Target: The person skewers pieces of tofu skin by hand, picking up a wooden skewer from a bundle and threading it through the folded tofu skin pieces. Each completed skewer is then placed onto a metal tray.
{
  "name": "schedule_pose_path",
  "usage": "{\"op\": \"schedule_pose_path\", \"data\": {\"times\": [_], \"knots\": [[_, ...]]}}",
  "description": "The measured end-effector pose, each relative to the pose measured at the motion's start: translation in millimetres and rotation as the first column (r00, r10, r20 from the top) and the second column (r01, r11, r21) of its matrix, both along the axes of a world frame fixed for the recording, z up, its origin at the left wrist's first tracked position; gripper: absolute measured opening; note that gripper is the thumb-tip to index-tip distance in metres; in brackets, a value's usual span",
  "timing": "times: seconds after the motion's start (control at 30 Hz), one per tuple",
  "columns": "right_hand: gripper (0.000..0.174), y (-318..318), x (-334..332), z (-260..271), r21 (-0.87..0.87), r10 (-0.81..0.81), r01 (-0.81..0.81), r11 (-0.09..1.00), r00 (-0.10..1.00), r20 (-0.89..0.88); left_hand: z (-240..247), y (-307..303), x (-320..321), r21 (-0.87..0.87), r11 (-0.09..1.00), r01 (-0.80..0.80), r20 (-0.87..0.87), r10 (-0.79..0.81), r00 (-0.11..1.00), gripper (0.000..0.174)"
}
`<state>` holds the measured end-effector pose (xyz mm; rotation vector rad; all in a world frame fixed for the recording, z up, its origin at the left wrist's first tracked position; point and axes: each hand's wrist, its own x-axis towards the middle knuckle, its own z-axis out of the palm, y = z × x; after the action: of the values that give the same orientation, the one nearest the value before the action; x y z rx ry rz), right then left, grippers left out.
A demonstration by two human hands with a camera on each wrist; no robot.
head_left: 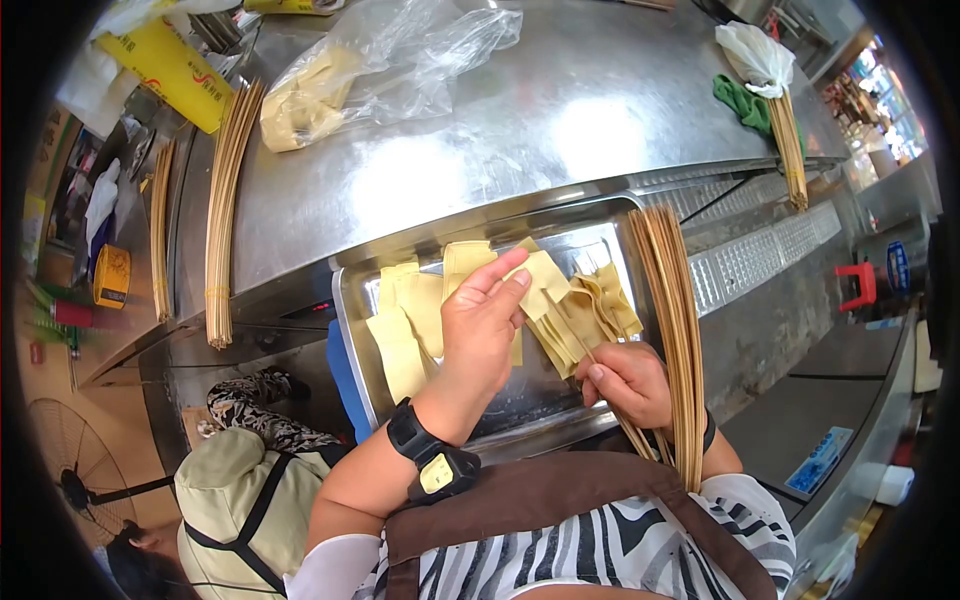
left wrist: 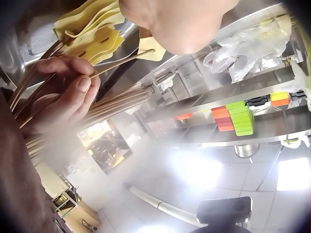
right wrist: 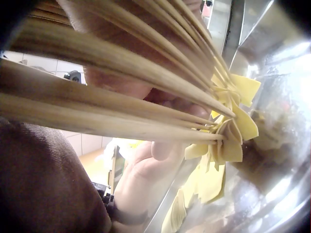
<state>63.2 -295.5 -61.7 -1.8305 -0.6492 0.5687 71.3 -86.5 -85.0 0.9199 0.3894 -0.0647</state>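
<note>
A steel tray (head_left: 350,300) holds flat yellow tofu-skin sheets (head_left: 405,330). My left hand (head_left: 510,280), with a black wrist unit, reaches over the tray and pinches one folded sheet (head_left: 548,280) at its fingertips. My right hand (head_left: 610,375) grips a few bamboo skewers (head_left: 625,425) with several folded sheets (head_left: 595,310) threaded on them. In the left wrist view the right hand (left wrist: 63,92) holds the skewers, and one tip meets a sheet (left wrist: 146,47). The right wrist view shows the skewers (right wrist: 121,92) running into the bunched sheets (right wrist: 231,136). A loose skewer bundle (head_left: 672,330) lies along the tray's right edge.
Behind the tray, a steel counter (head_left: 560,120) carries a clear plastic bag of more sheets (head_left: 370,70), skewer bundles at the left (head_left: 225,210) and right (head_left: 790,150), a green cloth (head_left: 740,100) and a yellow packet (head_left: 175,70). A person in a beige hat (head_left: 230,490) sits lower left.
</note>
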Motion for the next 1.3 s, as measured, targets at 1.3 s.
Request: {"op": "schedule_pose_path", "data": {"times": [1.3], "knots": [[0.023, -2.9, 2.7, -2.4, 0.008, -0.035, 0.035, 0.999, 0.998, 0.051, 4.3, -18.1, -23.4, -0.024, 0.971, 0.239, 0.05, -0.237, 0.97, 0.047]]}}
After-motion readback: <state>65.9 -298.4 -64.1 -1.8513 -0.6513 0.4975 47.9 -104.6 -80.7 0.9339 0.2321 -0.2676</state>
